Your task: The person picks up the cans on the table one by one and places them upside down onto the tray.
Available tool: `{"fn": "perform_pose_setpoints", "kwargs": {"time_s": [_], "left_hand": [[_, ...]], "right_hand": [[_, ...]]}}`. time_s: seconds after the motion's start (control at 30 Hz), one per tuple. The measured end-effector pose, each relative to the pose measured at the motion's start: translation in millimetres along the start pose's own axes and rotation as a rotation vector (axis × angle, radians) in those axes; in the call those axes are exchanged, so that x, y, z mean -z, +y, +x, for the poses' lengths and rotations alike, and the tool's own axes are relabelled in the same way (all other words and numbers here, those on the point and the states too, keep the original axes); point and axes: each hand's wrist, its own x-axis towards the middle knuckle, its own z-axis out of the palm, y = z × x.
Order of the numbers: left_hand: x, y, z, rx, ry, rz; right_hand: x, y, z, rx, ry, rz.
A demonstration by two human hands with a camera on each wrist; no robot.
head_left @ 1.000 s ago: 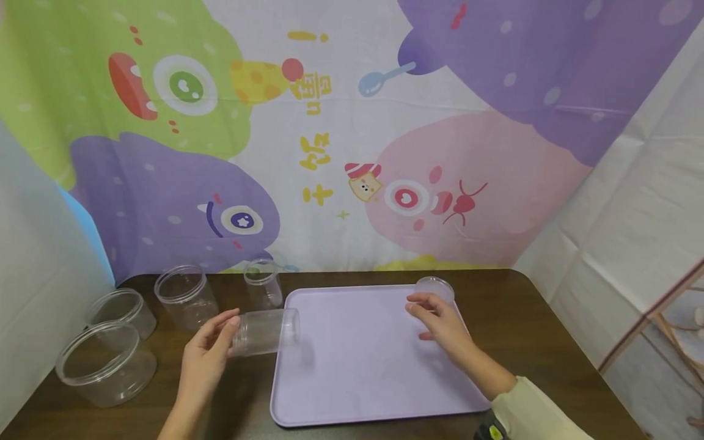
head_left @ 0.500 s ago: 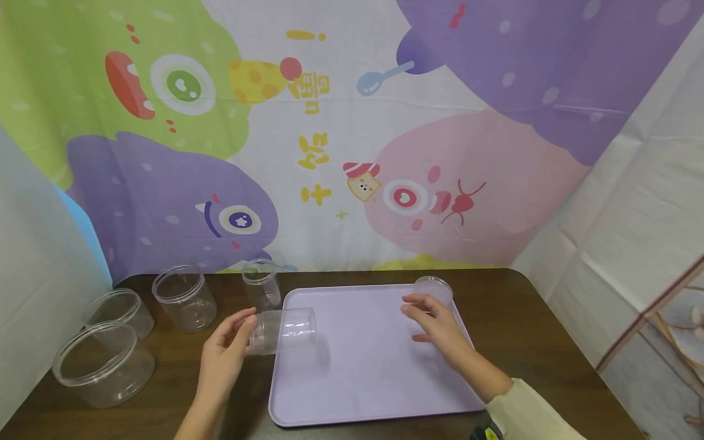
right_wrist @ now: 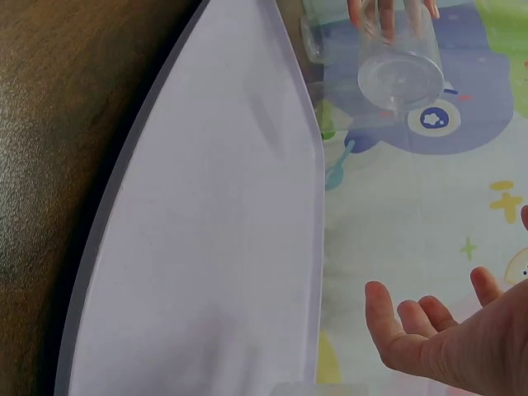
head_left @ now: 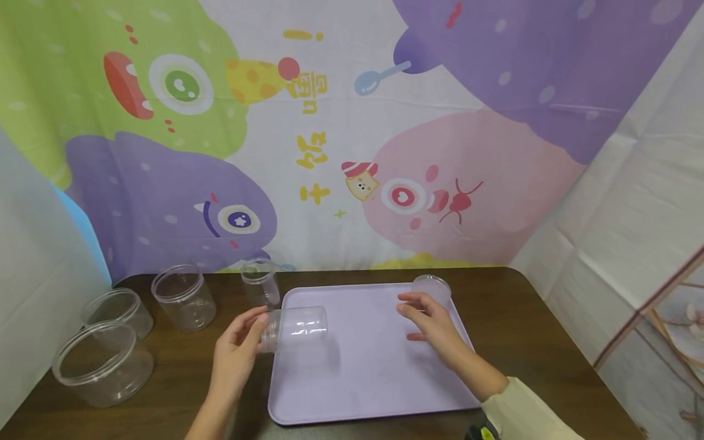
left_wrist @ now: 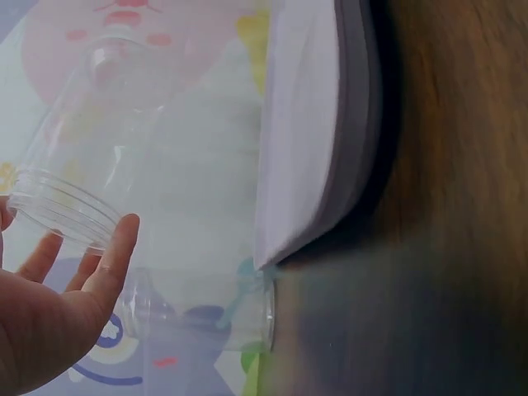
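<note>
My left hand [head_left: 235,354] grips a clear plastic jar [head_left: 304,328] by its threaded rim end, fingers and thumb around it. The jar lies on its side in the air above the left part of a lilac tray [head_left: 352,391], its base toward the right. In the left wrist view the fingertips touch the ridged neck of the jar [left_wrist: 95,140]. Over the tray's right part hovers my right hand [head_left: 437,330], fingers loosely bent and apart, holding nothing. Just beyond it, a round clear container [head_left: 433,286] sits at the tray's far right corner.
Several clear jars stand left of the tray: a narrow one [head_left: 261,281] near its far left corner, a taller one [head_left: 184,299], a low one [head_left: 123,311] and a wide one [head_left: 104,366]. A printed cloth [head_left: 324,232] hangs behind the dark wooden table [head_left: 528,342].
My left hand has carried the jar rightward, farther over the tray. The right hand has shifted only slightly left, still holding nothing.
</note>
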Motion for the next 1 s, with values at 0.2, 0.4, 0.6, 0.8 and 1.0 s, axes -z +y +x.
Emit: {"fn": "perform_pose_setpoints", "kwargs": {"time_s": [0.2, 0.4, 0.6, 0.8, 1.0], "left_hand": [[-7.3, 2.1, -1.9, -0.004, -0.019, -0.045], [-14.9, 2.3, -3.2, -0.018, -0.017, -0.046], [-21.8, 4.3, -4.9, -0.021, -0.032, -0.061], [-30.1, 4.9, -6.4, -0.003, -0.064, -0.071], [-39.6, 3.0, -8.8, -0.003, -0.094, -0.082]], "right_hand": [[-4.3, -1.5, -1.1, 0.004, -0.003, 0.015], [-8.3, -3.1, -2.5, -0.001, -0.013, 0.036], [-13.8, -3.3, -3.1, 0.001, -0.018, 0.058], [-18.7, -2.9, -4.4, 0.009, -0.022, 0.073], [-22.3, -3.4, -4.3, 0.012, -0.028, 0.101]]}}
